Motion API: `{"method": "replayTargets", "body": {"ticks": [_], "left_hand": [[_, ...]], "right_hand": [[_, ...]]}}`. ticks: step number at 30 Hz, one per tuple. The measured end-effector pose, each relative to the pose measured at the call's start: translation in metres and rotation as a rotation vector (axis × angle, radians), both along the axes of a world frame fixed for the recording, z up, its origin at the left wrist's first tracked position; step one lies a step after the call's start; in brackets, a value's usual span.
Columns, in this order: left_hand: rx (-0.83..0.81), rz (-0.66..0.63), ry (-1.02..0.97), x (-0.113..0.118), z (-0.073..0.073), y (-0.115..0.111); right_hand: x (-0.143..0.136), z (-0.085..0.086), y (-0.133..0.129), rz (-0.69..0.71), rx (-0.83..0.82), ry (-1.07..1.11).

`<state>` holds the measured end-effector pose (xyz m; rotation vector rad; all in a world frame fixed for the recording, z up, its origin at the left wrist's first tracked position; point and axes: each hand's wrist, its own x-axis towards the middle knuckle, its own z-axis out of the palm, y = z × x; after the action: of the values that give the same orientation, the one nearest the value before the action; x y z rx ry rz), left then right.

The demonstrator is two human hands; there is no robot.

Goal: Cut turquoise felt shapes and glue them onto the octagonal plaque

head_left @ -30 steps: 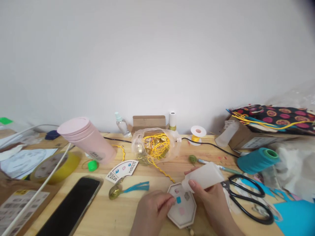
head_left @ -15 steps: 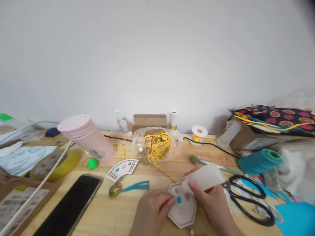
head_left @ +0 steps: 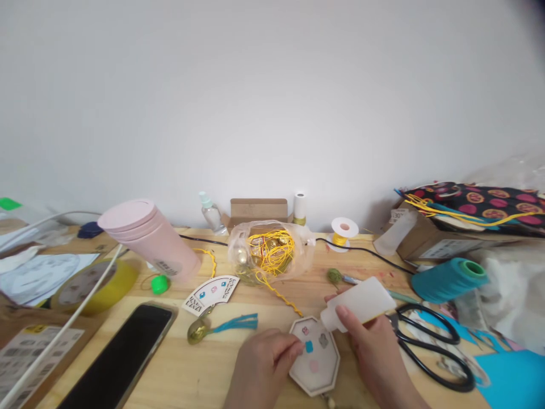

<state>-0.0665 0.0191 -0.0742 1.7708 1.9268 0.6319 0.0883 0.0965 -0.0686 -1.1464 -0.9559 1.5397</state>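
Observation:
An octagonal white plaque with a pale wooden rim lies on the table, bearing small pink, grey and blue shapes. My left hand pinches at its left side, fingertips beside the blue piece; whether they grip that piece or the rim is unclear. In my right hand is a white squeeze bottle, tilted with its narrow end down at the plaque's upper right edge. A yellow twisted cord runs from the plaque's top to a clear bag.
Black-handled scissors lie right of my right hand. Behind are the bag of yellow cord, a spool and teal thread. Leftward are a fan-shaped ornament, blue tassel, phone, pink cup and tape roll.
My right hand and the white bottle have shifted slightly right, and the bottle's narrow end has drawn back from the plaque's middle toward its edge. My left hand has hardly moved.

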Motion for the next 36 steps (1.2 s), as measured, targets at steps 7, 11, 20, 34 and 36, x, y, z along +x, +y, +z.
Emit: {"method": "replayTargets", "body": {"ticks": [7, 11, 20, 34, 36], "left_hand": [[-0.006, 0.002, -0.001, 0.001, 0.001, 0.001], [-0.011, 0.000, 0.003, 0.001, 0.001, 0.000], [-0.010, -0.002, 0.012, 0.000, 0.002, 0.000], [0.077, 0.036, -0.025, 0.001, 0.005, 0.006], [0.082, 0.014, -0.014, 0.003, 0.007, 0.011]], "right_hand": [[-0.009, 0.008, -0.007, 0.010, 0.090, -0.084], [-0.009, 0.009, -0.007, 0.009, 0.107, -0.116], [-0.008, 0.006, -0.003, -0.038, -0.117, 0.165], [0.010, 0.017, 0.003, -0.063, -0.224, 0.453], [0.009, 0.015, 0.002, -0.066, -0.223, 0.454]]}}
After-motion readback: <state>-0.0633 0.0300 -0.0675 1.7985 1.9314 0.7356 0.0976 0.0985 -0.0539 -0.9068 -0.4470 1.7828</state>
